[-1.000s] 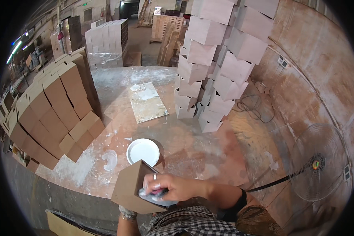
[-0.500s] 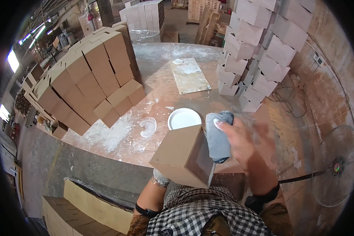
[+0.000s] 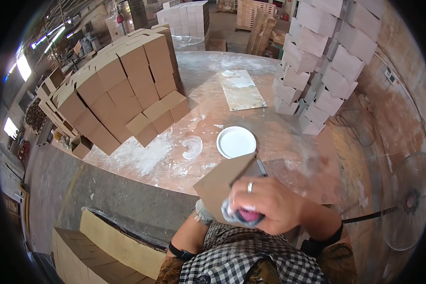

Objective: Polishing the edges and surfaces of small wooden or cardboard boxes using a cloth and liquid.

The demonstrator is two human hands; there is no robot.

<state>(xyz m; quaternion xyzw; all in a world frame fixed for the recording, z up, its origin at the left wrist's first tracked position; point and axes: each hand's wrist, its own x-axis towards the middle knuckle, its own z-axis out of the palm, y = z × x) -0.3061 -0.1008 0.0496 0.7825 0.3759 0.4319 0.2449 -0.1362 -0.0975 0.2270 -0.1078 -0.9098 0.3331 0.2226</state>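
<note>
A plain brown box (image 3: 220,182), tilted, is held up over the table's front edge, close to my checked apron. My left hand (image 3: 203,211), in a pale knitted glove, supports it from the left and below; most of its fingers are hidden behind the box. My right hand (image 3: 272,203), bare with a ring, is closed round a bunched grey cloth (image 3: 231,214) with white smears and a pink part showing. The cloth lies at the near edge of the box, and the hand covers much of the box's right side. Beyond the box stands a round white dish (image 3: 236,142) of white stuff.
Brown boxes (image 3: 123,80) are stacked at the left of the table (image 3: 199,111); whitish boxes (image 3: 333,66) rise at the right. A stained board (image 3: 245,92) and a clear curved plastic piece (image 3: 192,147) lie between. A fan (image 3: 407,203) stands right, a box-filled container (image 3: 109,246) lower left.
My right hand has swung down and left with the cloth, from above the box's right side to its near edge. The box has tilted, and the whole view has shifted slightly.
</note>
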